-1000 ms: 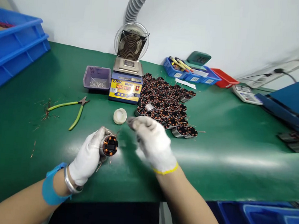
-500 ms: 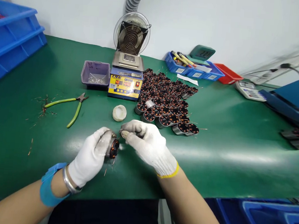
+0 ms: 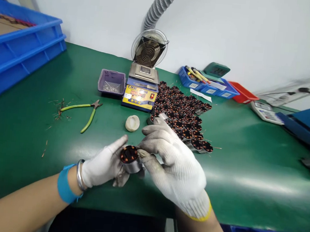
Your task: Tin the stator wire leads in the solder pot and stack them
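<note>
A silver metal cylinder with a black top and copper windings (image 3: 130, 160) sits in the gloved fingers of my left hand (image 3: 108, 163), its wound face tilted up. My right hand (image 3: 167, 160), also gloved, touches the cylinder's right rim with thumb and forefinger pinched; whatever lies between those fingertips is too small to make out. Just beyond the hands stands a small round whitish pot (image 3: 132, 123). Green-handled cutters (image 3: 91, 116) lie spread on the green table (image 3: 80, 181) at the left, beside copper wire scraps (image 3: 61, 110).
Behind are a yellow-and-blue heated unit (image 3: 139, 95), a purple tray (image 3: 112, 82) and a fan (image 3: 148, 52). Rows of wound cylinders (image 3: 182, 111) stand right of the unit. Blue crates (image 3: 22, 55) rise at the left; blue bins (image 3: 208, 86) and a red bin (image 3: 242, 92) sit at the back right.
The cylinder has turned from facing right to facing up. My right hand has come over to its rim, and the camera view has shifted left.
</note>
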Motion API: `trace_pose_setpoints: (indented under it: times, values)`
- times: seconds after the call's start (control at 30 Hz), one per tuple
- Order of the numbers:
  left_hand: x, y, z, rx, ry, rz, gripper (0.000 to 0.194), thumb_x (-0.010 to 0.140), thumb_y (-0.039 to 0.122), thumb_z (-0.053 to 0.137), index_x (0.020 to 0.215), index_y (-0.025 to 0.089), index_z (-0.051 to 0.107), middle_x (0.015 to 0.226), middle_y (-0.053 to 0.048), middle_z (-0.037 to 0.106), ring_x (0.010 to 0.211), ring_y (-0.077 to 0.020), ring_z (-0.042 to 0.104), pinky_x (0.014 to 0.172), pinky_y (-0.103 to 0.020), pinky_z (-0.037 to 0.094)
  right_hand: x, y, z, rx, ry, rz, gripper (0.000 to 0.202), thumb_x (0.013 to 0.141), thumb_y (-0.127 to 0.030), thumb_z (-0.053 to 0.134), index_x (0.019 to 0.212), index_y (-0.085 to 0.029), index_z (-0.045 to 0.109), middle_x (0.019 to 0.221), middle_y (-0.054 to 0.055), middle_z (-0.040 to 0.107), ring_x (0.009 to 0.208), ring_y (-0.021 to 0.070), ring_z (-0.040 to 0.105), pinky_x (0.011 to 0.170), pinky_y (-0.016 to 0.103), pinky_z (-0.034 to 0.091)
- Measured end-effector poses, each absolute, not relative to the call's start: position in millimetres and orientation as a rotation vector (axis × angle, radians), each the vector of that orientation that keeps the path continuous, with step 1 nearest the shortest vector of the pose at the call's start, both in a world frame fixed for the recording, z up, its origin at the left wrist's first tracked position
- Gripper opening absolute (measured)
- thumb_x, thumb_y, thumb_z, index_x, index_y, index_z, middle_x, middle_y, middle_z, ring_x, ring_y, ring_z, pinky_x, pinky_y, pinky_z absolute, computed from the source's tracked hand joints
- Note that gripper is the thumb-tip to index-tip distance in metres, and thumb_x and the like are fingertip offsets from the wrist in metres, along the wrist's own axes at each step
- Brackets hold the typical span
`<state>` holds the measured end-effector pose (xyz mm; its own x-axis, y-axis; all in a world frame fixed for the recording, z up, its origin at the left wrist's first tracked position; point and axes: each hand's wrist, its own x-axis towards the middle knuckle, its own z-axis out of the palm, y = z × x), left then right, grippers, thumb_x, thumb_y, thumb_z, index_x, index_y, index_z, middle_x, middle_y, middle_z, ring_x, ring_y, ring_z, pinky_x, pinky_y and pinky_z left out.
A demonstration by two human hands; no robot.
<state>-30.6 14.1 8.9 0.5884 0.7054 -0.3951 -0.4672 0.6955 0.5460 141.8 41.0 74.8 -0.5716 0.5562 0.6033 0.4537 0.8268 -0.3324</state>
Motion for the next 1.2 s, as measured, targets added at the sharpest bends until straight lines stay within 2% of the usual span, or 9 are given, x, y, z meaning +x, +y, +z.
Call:
trace_pose_setpoints:
  times: [0.1, 0.2, 0.4, 0.6, 0.73, 0.8, 0.97, 1.07, 1.2]
  values:
    - [-32, 15, 13, 0.33, 0.584, 0.983, 0.026, 0.081, 0.041, 0.073, 0.093, 0.018, 0.068, 0.083, -0.004, 0.071, 0.07, -0.0188, 0.069, 0.062, -0.03, 0.057, 142, 43, 72, -0.742, -2.274, 0.168, 0.01, 0.089, -0.013, 0.059, 0.09, -0.023, 0.061, 0.088, 0.003, 0.069, 0.104, 0.0222, 0.069, 0.114, 0.054, 0.041]
    - [-34, 18, 16, 0.195, 0.584, 1.194, 0.022, 0.081, 0.04, 0.072, 0.085, 0.018, 0.067, 0.092, -0.005, 0.072, 0.09, -0.0215, 0.07, 0.083, -0.036, 0.058, 142, 41, 75, -0.742, -2.274, 0.195, 0.013, 0.087, -0.011, 0.059, 0.089, -0.024, 0.061, 0.09, 0.003, 0.071, 0.107, 0.0229, 0.069, 0.115, 0.054, 0.041]
    - [-36, 12, 14, 0.509, 0.541, 0.786, 0.038, 0.08, 0.051, 0.074, 0.094, 0.015, 0.07, 0.081, -0.007, 0.069, 0.064, -0.0205, 0.068, 0.062, -0.036, 0.059, 139, 40, 70, -0.771, -2.177, 0.367, 0.012, 0.086, -0.011, 0.06, 0.083, -0.023, 0.062, 0.089, 0.003, 0.071, 0.104, 0.0223, 0.07, 0.112, 0.05, 0.045]
    - [-30, 11, 9, 0.572, 0.74, 1.003, 0.037, 0.079, 0.048, 0.077, 0.087, 0.013, 0.07, 0.08, -0.008, 0.069, 0.058, -0.0156, 0.062, 0.051, -0.028, 0.053, 164, 53, 60, -0.847, -1.485, 0.723, 0.012, 0.09, -0.022, 0.059, 0.079, -0.023, 0.064, 0.082, 0.004, 0.068, 0.102, 0.0241, 0.07, 0.096, 0.044, 0.056]
    - [-28, 14, 9, 0.491, 0.78, 1.154, 0.033, 0.076, 0.036, 0.08, 0.1, 0.018, 0.066, 0.096, -0.007, 0.072, 0.073, -0.0209, 0.07, 0.06, -0.031, 0.056, 181, 54, 54, -1.047, -1.705, 0.936, 0.01, 0.084, -0.023, 0.066, 0.074, -0.022, 0.066, 0.079, 0.003, 0.07, 0.088, 0.0213, 0.071, 0.08, 0.034, 0.058]
    - [-27, 14, 7, 0.485, 0.793, 1.269, 0.035, 0.075, 0.027, 0.08, 0.105, 0.023, 0.063, 0.107, -0.005, 0.072, 0.094, -0.0235, 0.071, 0.078, -0.036, 0.059, 174, 46, 45, -1.24, -1.927, 1.02, 0.005, 0.079, -0.024, 0.069, 0.083, -0.02, 0.071, 0.085, 0.004, 0.072, 0.08, 0.0202, 0.07, 0.071, 0.032, 0.057]
    - [-27, 3, -13, 0.701, 0.945, 1.36, 0.057, 0.08, 0.024, 0.075, 0.133, 0.03, 0.056, 0.151, -0.003, 0.053, 0.143, -0.0241, 0.044, 0.118, -0.035, 0.037, 130, 22, 8, -1.301, -2.001, 0.932, 0.072, 0.078, -0.026, 0.07, 0.146, -0.023, 0.046, 0.123, 0.01, 0.068, 0.101, 0.0229, 0.071, 0.086, 0.037, 0.059]
    - [-27, -2, -19, 0.877, 1.012, 1.291, 0.066, 0.085, 0.032, 0.071, 0.147, 0.03, 0.048, 0.164, -0.002, 0.035, 0.153, -0.0256, 0.026, 0.124, -0.036, 0.025, 120, 22, -11, -1.187, -1.936, 0.834, 0.067, 0.08, -0.024, 0.068, 0.144, -0.023, 0.047, 0.135, 0.01, 0.062, 0.12, 0.0246, 0.064, 0.1, 0.038, 0.055]
    - [-23, 2, -6, 0.989, 1.164, 1.263, 0.055, 0.079, 0.034, 0.077, 0.132, 0.021, 0.066, 0.146, -0.008, 0.059, 0.142, -0.0308, 0.046, 0.119, -0.039, 0.037, 128, 30, -15, -0.97, -2.008, 0.654, 0.054, 0.082, -0.023, 0.066, 0.135, -0.021, 0.053, 0.132, 0.012, 0.063, 0.122, 0.0243, 0.063, 0.103, 0.038, 0.054]
